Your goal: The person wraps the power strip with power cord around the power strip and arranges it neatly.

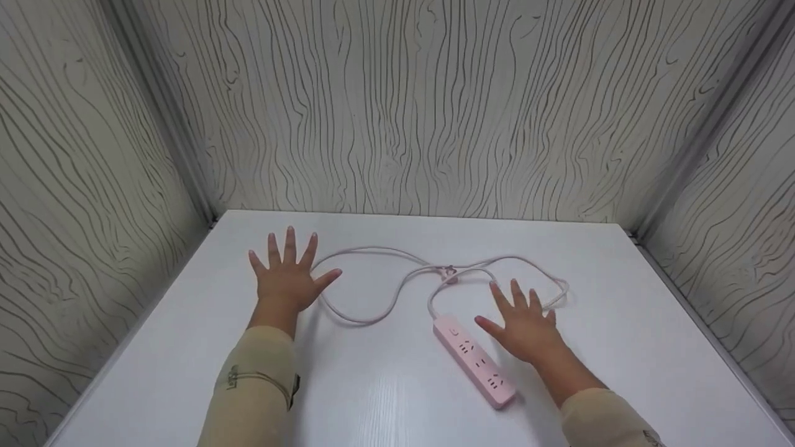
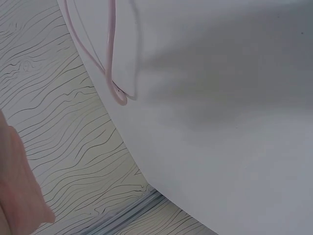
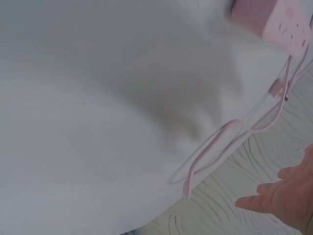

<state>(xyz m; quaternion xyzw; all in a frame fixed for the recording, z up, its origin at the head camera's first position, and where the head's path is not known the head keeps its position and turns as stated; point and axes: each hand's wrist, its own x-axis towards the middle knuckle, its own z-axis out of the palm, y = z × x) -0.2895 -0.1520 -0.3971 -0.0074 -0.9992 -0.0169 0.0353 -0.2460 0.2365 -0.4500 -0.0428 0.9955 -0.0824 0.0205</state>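
A pink power strip (image 1: 475,361) lies at a slant on the white table, its sockets facing up. Its pale pink cord (image 1: 366,323) spreads behind it in loose loops to the left and right, with a pink plug (image 1: 448,273) near the middle. My left hand (image 1: 287,282) is held with fingers spread, overlapping the left edge of the cord loop in the head view. Fingers also spread, my right hand (image 1: 528,329) hovers just right of the power strip, its fingertips near the right-hand cord loop. Neither hand holds anything.
The white table (image 1: 372,403) is closed in by wood-grain patterned panels (image 1: 385,112) at the back and both sides. Grey metal posts (image 1: 155,112) stand at the corners. Both forearms wear beige sleeves (image 1: 251,391).
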